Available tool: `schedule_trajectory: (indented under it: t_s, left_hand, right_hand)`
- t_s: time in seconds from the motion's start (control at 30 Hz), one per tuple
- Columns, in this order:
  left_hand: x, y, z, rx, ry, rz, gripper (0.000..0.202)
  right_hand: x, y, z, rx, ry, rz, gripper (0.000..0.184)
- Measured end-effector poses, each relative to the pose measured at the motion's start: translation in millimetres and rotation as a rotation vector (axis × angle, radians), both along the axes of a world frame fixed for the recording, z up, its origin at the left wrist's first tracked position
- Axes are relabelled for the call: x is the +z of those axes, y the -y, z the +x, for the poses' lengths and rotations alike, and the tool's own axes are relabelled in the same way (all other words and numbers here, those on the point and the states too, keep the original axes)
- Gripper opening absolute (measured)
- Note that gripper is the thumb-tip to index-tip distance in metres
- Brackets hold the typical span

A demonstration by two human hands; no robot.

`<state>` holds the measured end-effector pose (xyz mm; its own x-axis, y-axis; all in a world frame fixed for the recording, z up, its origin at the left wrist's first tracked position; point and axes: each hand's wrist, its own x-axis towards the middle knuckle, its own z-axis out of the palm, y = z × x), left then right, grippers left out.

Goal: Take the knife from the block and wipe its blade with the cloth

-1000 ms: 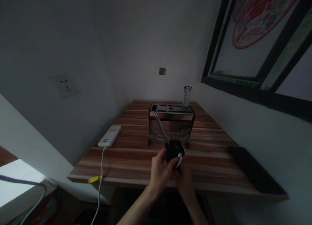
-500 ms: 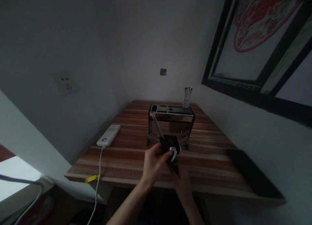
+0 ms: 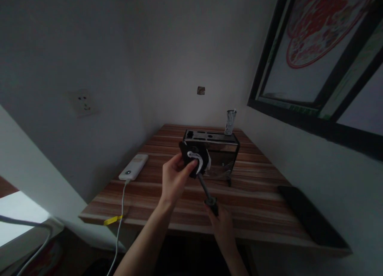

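My left hand (image 3: 176, 176) grips a flat black piece (image 3: 187, 158) with a white curved strip on its face, thumb pressed on the front. Closed round a dark handle, my right hand (image 3: 223, 224) holds a slim metal-shafted tool (image 3: 205, 187). Its shaft slants up to the lower edge of the black piece; the tip does not show, and I cannot tell whether it is a knife or a rod. Just behind stands a rack (image 3: 235, 158) with a slotted dark top and clear sides, partly covered by the black piece.
A silvery upright packet (image 3: 230, 122) stands on the rack. A white power bank (image 3: 134, 166) with a white cable (image 3: 122, 212) and yellow tag (image 3: 112, 220) lies left on the wood-grain table (image 3: 251, 212). A dark flat slab (image 3: 311, 216) lies along the right edge. Walls enclose the table's back and right.
My left hand has moved up and left with the black piece. The metal shaft, earlier sticking out above the piece, now shows below it, between the piece and the handle.
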<state>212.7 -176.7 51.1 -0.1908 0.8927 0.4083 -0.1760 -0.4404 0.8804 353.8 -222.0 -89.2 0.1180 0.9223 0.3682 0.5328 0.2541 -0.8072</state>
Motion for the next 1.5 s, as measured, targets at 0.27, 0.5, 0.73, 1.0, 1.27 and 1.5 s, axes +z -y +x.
schedule_trajectory:
  t_s: [0.27, 0.5, 0.73, 1.0, 1.27, 1.5]
  left_hand:
    - [26.2, -14.3, -16.2, 0.067, 0.067, 0.146, 0.026]
    - [53.0, -32.5, -39.8, 0.227, 0.195, 0.303, 0.024]
    - [55.5, -40.5, -71.7, 0.216, 0.280, 0.321, 0.020]
    - [16.5, -46.3, -71.0, 0.162, 0.331, 0.168, 0.027]
    - [-35.7, -32.9, -38.6, -0.054, 0.382, -0.142, 0.032]
    - [-81.5, -5.2, -4.1, -0.298, 0.501, -0.365, 0.031]
  right_hand:
    - [-1.9, -1.9, -1.0, -0.033, 0.082, -0.019, 0.040]
    - [-8.9, -1.2, -0.5, 0.008, 0.122, 0.020, 0.034]
    - [-14.9, -2.7, -1.0, 0.001, 0.138, -0.014, 0.028]
    - [-11.7, -1.8, 3.2, -0.004, 0.081, 0.028, 0.032]
    - [-9.0, -1.2, 5.1, -0.032, -0.121, 0.071, 0.041]
    - [-3.0, 3.6, 6.8, -0.011, -0.204, 0.055, 0.038]
